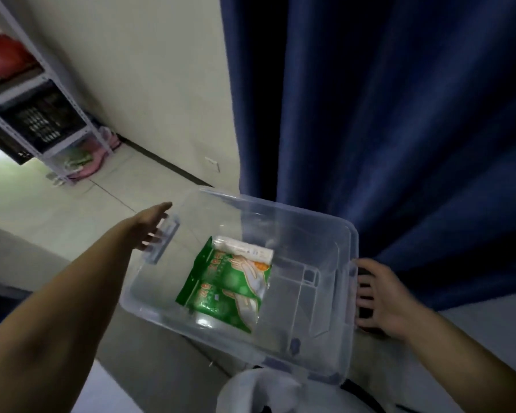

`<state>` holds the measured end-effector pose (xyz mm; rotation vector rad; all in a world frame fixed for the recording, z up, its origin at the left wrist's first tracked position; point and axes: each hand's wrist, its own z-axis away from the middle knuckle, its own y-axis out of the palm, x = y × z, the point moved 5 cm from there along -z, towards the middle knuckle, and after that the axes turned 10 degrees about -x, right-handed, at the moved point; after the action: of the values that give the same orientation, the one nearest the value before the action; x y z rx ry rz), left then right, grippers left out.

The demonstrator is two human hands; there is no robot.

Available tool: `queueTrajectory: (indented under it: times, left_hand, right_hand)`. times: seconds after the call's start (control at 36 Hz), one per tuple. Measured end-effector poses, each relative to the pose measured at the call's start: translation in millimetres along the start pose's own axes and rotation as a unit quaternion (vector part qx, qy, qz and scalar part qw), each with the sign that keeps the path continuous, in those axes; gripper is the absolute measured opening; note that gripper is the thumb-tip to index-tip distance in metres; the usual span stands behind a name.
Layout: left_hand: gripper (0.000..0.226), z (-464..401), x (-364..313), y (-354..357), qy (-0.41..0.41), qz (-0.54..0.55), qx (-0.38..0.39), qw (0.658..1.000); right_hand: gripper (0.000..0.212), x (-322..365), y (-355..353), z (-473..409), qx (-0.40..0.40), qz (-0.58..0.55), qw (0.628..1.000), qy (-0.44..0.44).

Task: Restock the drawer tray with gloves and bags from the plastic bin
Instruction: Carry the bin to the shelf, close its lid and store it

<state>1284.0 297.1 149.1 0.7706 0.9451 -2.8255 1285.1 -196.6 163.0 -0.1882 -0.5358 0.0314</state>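
Storeroom: metal shelving [42, 93] with crates, tiled floor [72, 210], blue curtain [399, 114].

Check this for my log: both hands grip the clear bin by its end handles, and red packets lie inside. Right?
Nearly. The head view shows the packets are green, not red. Left hand and right hand do grip the clear bin by its end handles.

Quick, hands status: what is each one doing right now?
Left hand: grips the plastic bin by its left handle.
Right hand: grips the bin's right handle.
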Motion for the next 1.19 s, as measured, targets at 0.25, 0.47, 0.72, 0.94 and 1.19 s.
queueTrajectory:
  times: [0.25,0.47,0.72,0.94,1.19]
  left_hand:
    - [0.073,-78,-8,-120,-0.066,0.09,-0.113,0.987]
    - [0.079,-136,-3,-233,-0.158,0.12,-0.172,0.965]
    - [0.075,-192,-11,-356,-0.229,0.184,-0.254,0.922]
    - [0.085,-272,8,-410,-0.287,0.263,-0.298,0.871]
    - [0.075,-415,29,-531,-0.286,0.315,-0.175,0.888]
  right_hand:
    - [0.048,116,181,-18,0.042,0.071,0.997,-0.005]
    - [0.062,228,364,-45,0.126,0.107,0.986,-0.029]
    - [0.081,328,559,-66,0.224,0.192,0.955,0.045]
    - [0.079,395,744,-78,0.217,0.212,0.953,-0.002]
    - [0.076,469,947,-75,0.147,0.353,0.921,-0.073]
